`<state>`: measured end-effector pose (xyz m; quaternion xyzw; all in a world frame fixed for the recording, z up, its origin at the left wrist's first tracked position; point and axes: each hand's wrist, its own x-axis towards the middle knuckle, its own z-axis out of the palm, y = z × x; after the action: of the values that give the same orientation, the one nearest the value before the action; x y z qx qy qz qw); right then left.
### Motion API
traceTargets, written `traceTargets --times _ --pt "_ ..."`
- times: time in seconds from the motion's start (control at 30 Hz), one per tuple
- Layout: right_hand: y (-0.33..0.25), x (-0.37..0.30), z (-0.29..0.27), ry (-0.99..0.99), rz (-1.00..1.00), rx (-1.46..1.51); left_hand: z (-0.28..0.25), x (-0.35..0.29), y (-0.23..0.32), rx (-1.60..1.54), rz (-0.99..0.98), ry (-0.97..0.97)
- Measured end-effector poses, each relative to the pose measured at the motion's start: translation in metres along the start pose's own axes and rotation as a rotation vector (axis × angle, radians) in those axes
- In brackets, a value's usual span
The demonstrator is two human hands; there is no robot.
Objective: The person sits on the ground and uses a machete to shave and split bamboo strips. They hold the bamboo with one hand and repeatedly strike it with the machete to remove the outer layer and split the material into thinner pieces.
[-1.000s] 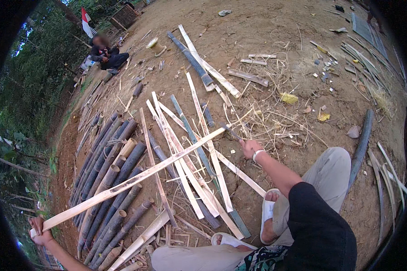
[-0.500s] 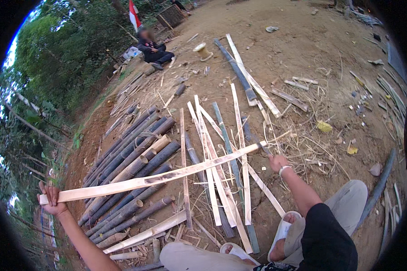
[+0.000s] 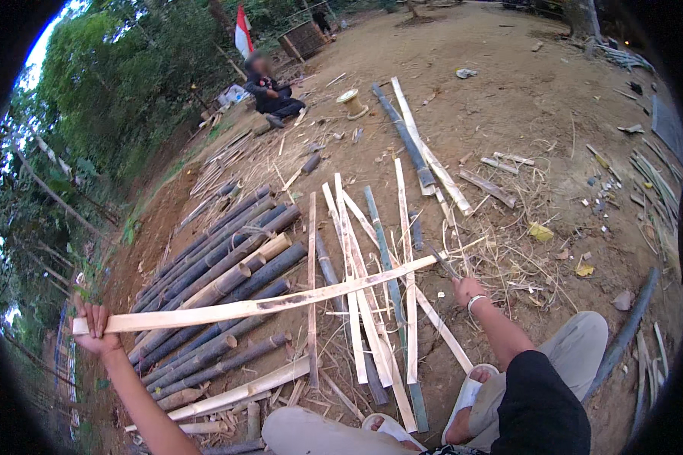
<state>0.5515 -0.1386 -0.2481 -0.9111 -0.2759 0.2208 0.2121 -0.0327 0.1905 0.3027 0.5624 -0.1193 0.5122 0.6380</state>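
A long pale bamboo strip (image 3: 228, 309) with dark patches stretches across the view, above the ground. My left hand (image 3: 93, 326) is closed around its left end, fingers wrapped over the edge. At the strip's other end, my right hand (image 3: 469, 290) grips a knife (image 3: 442, 261). Its handle is mostly hidden in the fist, and the blade lies at the strip near its thin, split-looking tip. A light band circles the right wrist. Beneath the strip, several split bamboo slats (image 3: 354, 303) lie crossed over one another on the soil.
Cut bamboo poles (image 3: 262, 265) are piled at the left. Farther off lie a dark pole (image 3: 406, 136), a pale slat (image 3: 432, 155) and a spool (image 3: 351, 105). Shavings (image 3: 516, 265) litter the dirt at the right. Another person (image 3: 272, 95) sits at the back beside a flag (image 3: 243, 32).
The view has tilted, so the distant ground and the seated person sit lower in it. My left hand has risen slightly with the strip's end. The knife remains by the far tip.
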Motion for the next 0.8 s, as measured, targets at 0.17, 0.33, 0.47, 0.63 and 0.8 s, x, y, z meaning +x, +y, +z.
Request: traceTargets --times 0.17,0.33,0.47,0.63,0.8 --pt "-0.025 -0.04 0.014 -0.053 0.094 0.065 -0.022 -0.012 0.036 0.104 -0.016 0.151" --pt "0.006 -0.03 -0.008 -0.034 0.165 0.104 -0.02 -0.004 0.017 0.064 0.033 0.116" --pt "-0.003 -0.025 0.011 0.007 0.171 0.11 -0.016 0.0 0.033 0.045 -0.001 0.096" --pt "0.014 0.008 0.047 0.074 0.293 0.361 0.019 0.005 0.033 0.068 0.047 0.047" --pt "0.024 -0.011 0.03 0.06 0.284 0.296 0.054 0.016 0.056 0.011 0.042 -0.025"
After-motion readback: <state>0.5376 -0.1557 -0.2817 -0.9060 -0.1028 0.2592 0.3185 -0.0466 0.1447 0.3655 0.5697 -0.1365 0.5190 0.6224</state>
